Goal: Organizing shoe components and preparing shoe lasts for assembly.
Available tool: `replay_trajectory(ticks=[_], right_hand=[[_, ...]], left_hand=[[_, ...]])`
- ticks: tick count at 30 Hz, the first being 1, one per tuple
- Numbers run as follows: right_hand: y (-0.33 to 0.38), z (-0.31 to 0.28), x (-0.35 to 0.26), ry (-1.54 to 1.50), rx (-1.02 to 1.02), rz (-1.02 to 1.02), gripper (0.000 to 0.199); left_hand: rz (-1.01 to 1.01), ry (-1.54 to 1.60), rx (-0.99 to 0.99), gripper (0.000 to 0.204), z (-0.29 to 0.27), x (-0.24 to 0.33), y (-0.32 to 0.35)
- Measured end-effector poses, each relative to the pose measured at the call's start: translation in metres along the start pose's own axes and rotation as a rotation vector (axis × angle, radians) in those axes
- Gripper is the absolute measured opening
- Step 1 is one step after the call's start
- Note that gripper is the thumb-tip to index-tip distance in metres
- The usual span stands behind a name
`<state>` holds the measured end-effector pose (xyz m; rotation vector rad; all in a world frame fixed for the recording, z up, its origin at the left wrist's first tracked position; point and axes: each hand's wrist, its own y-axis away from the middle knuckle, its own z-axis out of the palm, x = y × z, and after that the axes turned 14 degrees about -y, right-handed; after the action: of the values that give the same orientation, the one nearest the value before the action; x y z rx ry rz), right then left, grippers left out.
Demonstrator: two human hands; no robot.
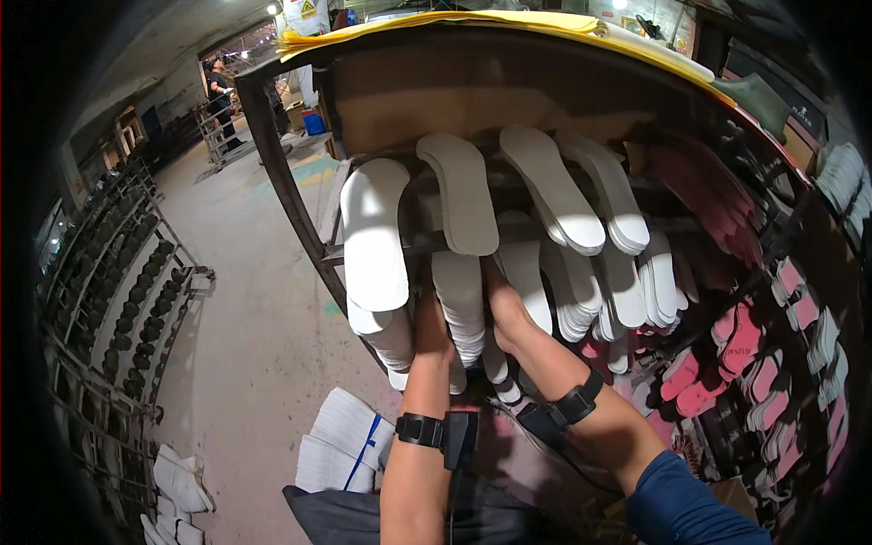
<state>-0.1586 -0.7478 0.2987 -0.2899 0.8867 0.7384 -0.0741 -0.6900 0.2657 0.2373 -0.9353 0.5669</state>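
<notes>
Both my arms reach forward into a dark rack that holds several stacks of white insoles. My left hand (431, 318) is at the left side of a stack of insoles (459, 304) on the lower level. At that stack's right side is my right hand (500, 292). The fingers of both hands are hidden among the insoles and under the upper shelf, so their grip does not show. Directly above, a beige insole stack (461, 200) juts over the shelf edge. A brighter white stack (375, 241) stands to the left of my left hand.
Yellow sheets (436, 20) lie along the rack's top. Pink insoles (740, 341) fill the right side. A bundle of white insoles tied with blue strap (341, 440) is on the floor at lower left. A wheeled rack (118, 309) stands far left; a person (221, 100) is in the distance.
</notes>
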Motion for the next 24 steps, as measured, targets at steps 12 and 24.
replay_trajectory(ticks=[12,24], right_hand=[[0.010,0.009,-0.007,0.052,0.073,-0.068,0.059],[0.143,-0.014,-0.066,0.451,-0.129,-0.284,0.049]], left_hand=[[-0.064,-0.218,0.306,0.051,0.026,0.013,0.036],[0.315,-0.800,0.127,0.050,0.012,0.015,0.159]])
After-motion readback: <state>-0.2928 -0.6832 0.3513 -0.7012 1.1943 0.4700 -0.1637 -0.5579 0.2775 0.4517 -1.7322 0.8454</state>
